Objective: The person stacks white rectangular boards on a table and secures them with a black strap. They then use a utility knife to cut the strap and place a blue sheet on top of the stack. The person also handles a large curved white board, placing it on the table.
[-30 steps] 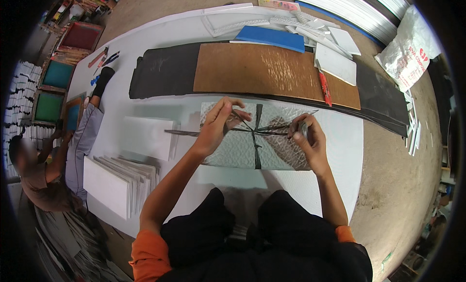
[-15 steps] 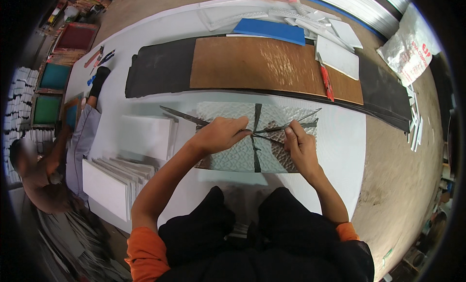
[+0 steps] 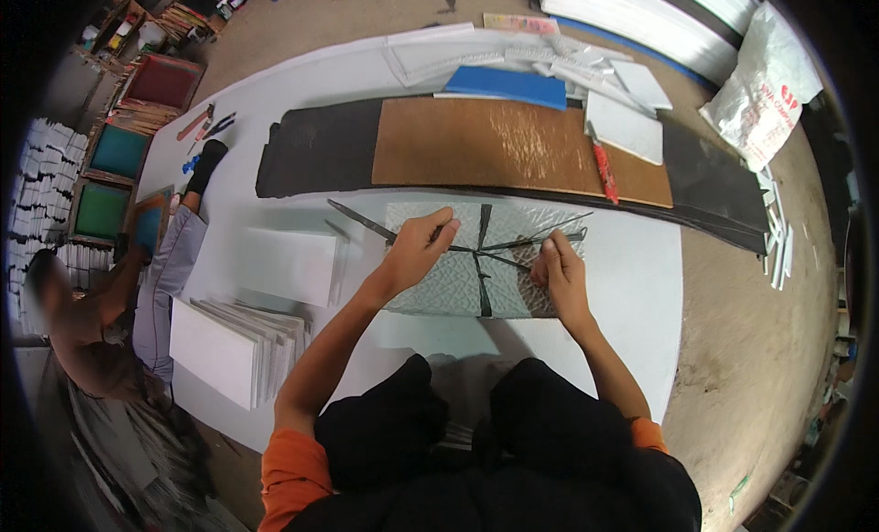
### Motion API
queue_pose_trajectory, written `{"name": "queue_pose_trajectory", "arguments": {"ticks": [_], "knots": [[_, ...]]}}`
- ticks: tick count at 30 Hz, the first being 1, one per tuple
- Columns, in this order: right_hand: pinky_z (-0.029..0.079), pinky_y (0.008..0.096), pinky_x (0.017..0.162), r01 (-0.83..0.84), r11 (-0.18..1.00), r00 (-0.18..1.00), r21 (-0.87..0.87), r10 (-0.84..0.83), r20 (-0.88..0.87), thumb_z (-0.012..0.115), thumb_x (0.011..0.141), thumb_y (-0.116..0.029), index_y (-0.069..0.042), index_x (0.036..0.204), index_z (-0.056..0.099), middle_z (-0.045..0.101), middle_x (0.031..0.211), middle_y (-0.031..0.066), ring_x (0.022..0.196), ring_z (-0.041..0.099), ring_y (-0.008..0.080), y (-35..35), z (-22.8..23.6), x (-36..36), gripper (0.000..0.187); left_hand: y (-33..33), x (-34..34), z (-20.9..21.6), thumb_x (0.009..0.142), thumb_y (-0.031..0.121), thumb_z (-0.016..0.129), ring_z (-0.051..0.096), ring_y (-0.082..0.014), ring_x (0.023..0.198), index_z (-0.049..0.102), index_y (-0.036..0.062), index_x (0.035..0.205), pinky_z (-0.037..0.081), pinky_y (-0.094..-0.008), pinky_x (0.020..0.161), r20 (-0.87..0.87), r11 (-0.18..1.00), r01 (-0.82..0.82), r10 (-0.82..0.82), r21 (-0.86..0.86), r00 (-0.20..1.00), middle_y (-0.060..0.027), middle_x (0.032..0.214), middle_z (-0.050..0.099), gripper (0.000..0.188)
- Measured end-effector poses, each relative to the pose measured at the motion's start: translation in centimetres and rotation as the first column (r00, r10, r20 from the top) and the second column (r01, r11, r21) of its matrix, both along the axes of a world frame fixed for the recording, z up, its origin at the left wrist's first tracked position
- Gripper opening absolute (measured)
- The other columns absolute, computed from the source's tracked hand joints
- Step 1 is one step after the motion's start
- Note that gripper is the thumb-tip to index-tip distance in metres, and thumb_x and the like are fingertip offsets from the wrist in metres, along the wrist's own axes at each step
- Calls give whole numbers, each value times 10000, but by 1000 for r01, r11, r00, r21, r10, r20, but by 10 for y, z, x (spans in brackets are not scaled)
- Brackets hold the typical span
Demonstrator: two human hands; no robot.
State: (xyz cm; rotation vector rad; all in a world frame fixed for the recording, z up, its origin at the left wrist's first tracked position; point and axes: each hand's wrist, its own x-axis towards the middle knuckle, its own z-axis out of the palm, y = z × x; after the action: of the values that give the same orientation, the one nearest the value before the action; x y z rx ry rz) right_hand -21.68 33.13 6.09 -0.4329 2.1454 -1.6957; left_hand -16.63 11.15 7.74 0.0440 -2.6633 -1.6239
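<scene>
White cards [image 3: 240, 349] stacked at left, near another person's leg. Left hand [image 3: 419, 250] pinches a dark strap [image 3: 366, 222] across the silvery bundle [image 3: 458, 276] lying before the knees. Right hand [image 3: 557, 271] is closed on the strap ends. Straps already cross the bundle; in my judgement, tightening and knotting remain. Brown board [image 3: 494, 147] lies beyond.

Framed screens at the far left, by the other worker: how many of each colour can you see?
Red framed screen: 1
Teal framed screens: 2
Total: 3

A fourth, partly hidden frame beside the seated person's arm is not counted. Both of the person's hands, left hand and right hand, are on the strap-tied textured bundle, well away from the screens.
</scene>
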Motion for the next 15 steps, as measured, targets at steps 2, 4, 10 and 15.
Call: {"name": "queue_pose_trajectory", "arguments": {"ticks": [2,4,10,15], "knots": [[361,225,524,-43,999,998,-3,43,-40,362,901,-174,-30,726,403,429,551,33,552,446,95,5,9,0,230,-1,1,-3,841,163,465,392,-189,511,434,-13,716,341,-274,528,-177,995,-101,96,-17,979,-71,559,398,218],[378,235,584,-96,992,974,84,111,-196,371,897,-179,-19,735,422,456,606,47,622,466,115,12,22,-1,234,-3,0,5,844,186,462,405,-168,529,465,-11,728,340,-262,538,-503,947,-279,166,-159,848,-51,578,417,229],[409,326,729,-313,875,695,369,476,-539,475,826,-137,-10,835,524,490,978,111,834,520,249,36,110,8,136,14,11,31,807,179,486,535,-226,629,562,-14,812,411,-294,612,-8,995,-22,23,94,1000,-117,701,568,208],[371,391,820,-141,768,295,625,635,-714,500,773,-153,-90,798,563,506,980,79,966,478,265,17,145,8,93,48,14,22,786,206,505,565,-289,730,592,7,853,427,-332,667,-154,956,7,-55,-294,987,-167,784,590,227]]}}
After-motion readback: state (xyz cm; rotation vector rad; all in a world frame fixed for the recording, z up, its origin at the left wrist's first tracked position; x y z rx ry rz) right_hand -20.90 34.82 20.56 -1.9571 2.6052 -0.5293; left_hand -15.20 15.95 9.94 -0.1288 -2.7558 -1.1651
